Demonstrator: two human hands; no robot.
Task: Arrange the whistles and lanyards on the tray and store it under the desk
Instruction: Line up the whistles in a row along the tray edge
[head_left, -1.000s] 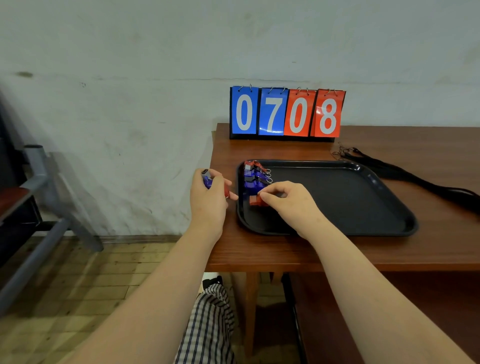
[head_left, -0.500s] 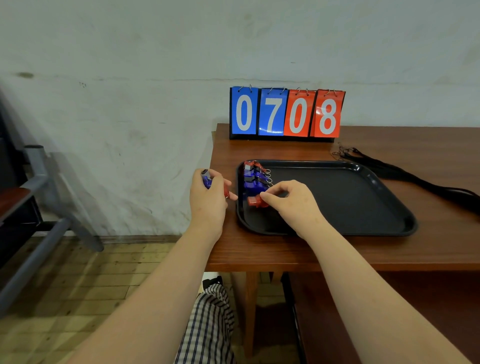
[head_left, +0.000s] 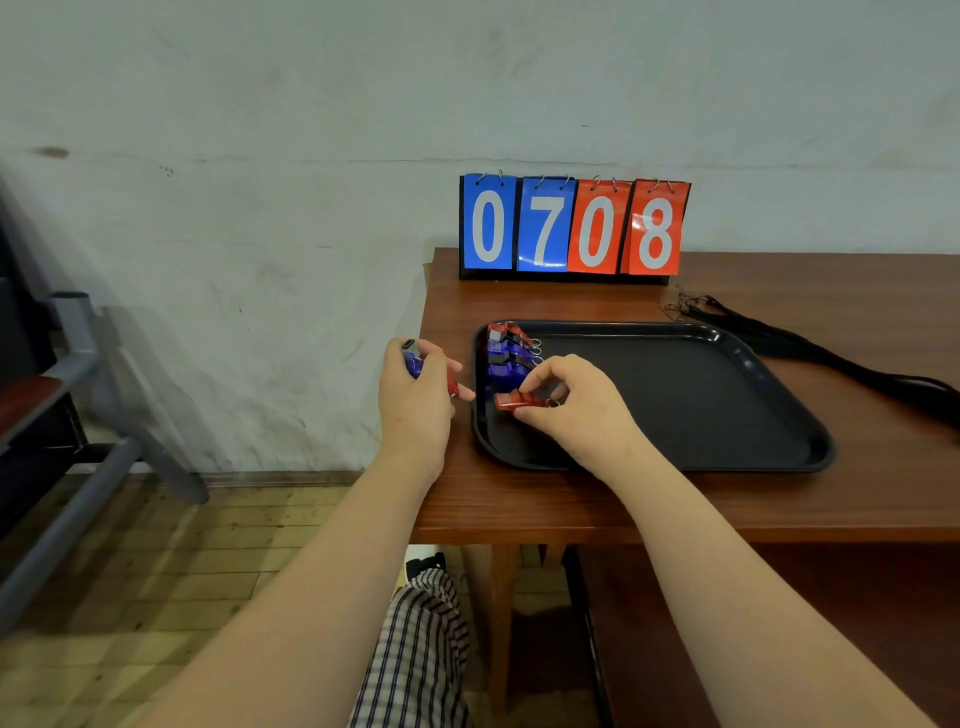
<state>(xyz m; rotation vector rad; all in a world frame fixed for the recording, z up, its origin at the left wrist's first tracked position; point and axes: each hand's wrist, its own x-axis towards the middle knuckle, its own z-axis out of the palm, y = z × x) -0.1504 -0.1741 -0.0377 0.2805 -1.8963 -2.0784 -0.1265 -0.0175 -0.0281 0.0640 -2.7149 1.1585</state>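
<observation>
A white plaster wall (head_left: 260, 156) is standing behind a brown wooden desk (head_left: 675, 499), whose left end is filling the right half of the view. A black tray (head_left: 727, 395) is lying near the desk's front left corner, and a flip scoreboard (head_left: 574, 226) reading 0708 is standing at the back edge. A bundle of black lanyards (head_left: 810, 353) is trailing along the desk behind the tray's right side, not yet on the tray.

The left hand (head_left: 415, 405) is hovering just off the desk's left edge, staying where it was a second ago. Its fingers are curling round a blue whistle (head_left: 413, 361) and what looks like a second, red one (head_left: 453, 387).

The right hand (head_left: 576, 400) is working over the tray's left edge, pinching a red whistle (head_left: 511, 400) between thumb and fingertips. Over the last second this hand has been turning and drawing slightly rightward, so the whistle is now showing more fully, while the whistle itself has hardly shifted. It is sitting just in front of a row of whistles (head_left: 506, 353) that is running along the tray's left edge from its back left corner.

That small change suggests the red whistle is being settled as the next piece in the row. The whistles in the left hand and the lanyards are still waiting, so the arranging looks only partly done, and the storing under the desk is not yet begun.
</observation>
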